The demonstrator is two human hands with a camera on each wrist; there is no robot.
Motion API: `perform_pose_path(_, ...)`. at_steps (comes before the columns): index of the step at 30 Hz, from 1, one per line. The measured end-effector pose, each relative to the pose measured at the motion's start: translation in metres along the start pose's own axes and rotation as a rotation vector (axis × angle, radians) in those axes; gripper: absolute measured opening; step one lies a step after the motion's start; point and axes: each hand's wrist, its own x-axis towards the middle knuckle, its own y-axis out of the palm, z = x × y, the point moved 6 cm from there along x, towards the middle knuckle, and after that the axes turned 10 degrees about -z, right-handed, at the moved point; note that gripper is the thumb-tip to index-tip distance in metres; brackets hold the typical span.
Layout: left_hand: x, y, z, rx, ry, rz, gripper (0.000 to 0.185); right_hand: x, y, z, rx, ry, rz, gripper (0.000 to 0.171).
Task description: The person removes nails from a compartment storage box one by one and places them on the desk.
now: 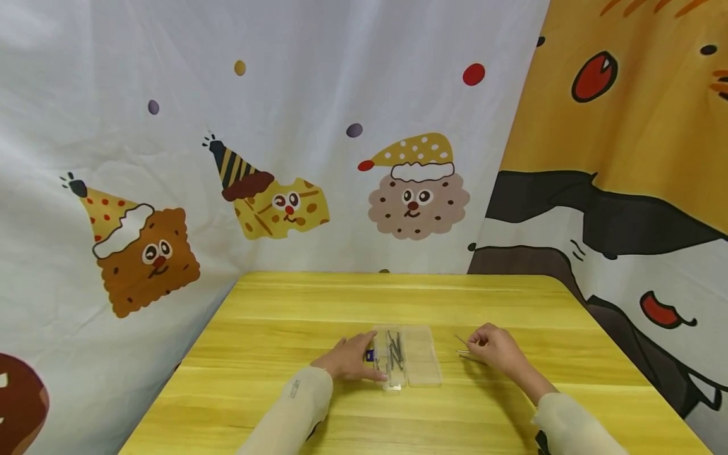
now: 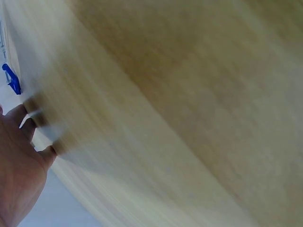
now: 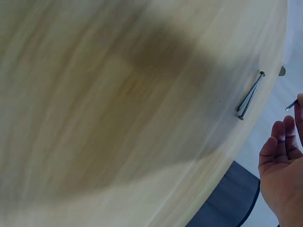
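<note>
A clear plastic box [image 1: 418,360] holding several dark nails [image 1: 395,351] lies open on the yellow table [image 1: 284,316]. My left hand [image 1: 351,360] rests flat against the box's left side, fingers touching its edge near a small blue piece [image 1: 370,356]. In the left wrist view this hand [image 2: 19,165] is blurred, below a blue mark [image 2: 12,80]. My right hand [image 1: 493,346], fingers curled, is to the right of the box and pinches a nail [image 3: 291,105]. Two loose nails [image 3: 250,97] lie on the table beside the right hand [image 3: 284,165].
Printed cartoon curtains [image 1: 284,158] hang close behind and on both sides of the table. The far half of the tabletop [image 1: 398,297] is bare wood. The table's right edge [image 1: 637,373] drops beside a dark and yellow cloth.
</note>
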Motion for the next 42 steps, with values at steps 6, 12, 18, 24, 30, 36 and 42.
perform_pose_path(6, 0.001, 0.0, 0.0, 0.012, -0.004, 0.0, 0.11, -0.005, 0.001, -0.007, 0.015, 0.022, 0.065, 0.009)
perform_pose_path(12, 0.001, 0.002, 0.0, 0.016, 0.001, 0.001, 0.11, -0.01, 0.006, -0.016, 0.024, 0.031, 0.112, 0.009)
perform_pose_path(18, -0.001, 0.004, 0.0, 0.008, 0.0, 0.004, 0.11, -0.015, 0.012, -0.025, 0.015, 0.046, 0.13, 0.007)
perform_pose_path(24, 0.002, 0.005, 0.002, 0.006, -0.01, 0.002, 0.11, -0.015, 0.014, -0.026, -0.026, 0.04, 0.135, 0.009)
perform_pose_path(30, 0.003, 0.004, 0.002, 0.004, -0.01, 0.007, 0.109, -0.013, 0.014, -0.023, -0.046, 0.03, 0.128, 0.009)
perform_pose_path(36, 0.001, 0.002, 0.0, -0.004, -0.009, 0.008, 0.109, -0.011, 0.011, -0.024, -0.036, 0.045, 0.111, 0.007)
perform_pose_path(42, 0.002, 0.001, -0.001, 0.005, -0.009, 0.01, 0.11, -0.01, 0.008, -0.024, -0.015, 0.054, 0.097, 0.007)
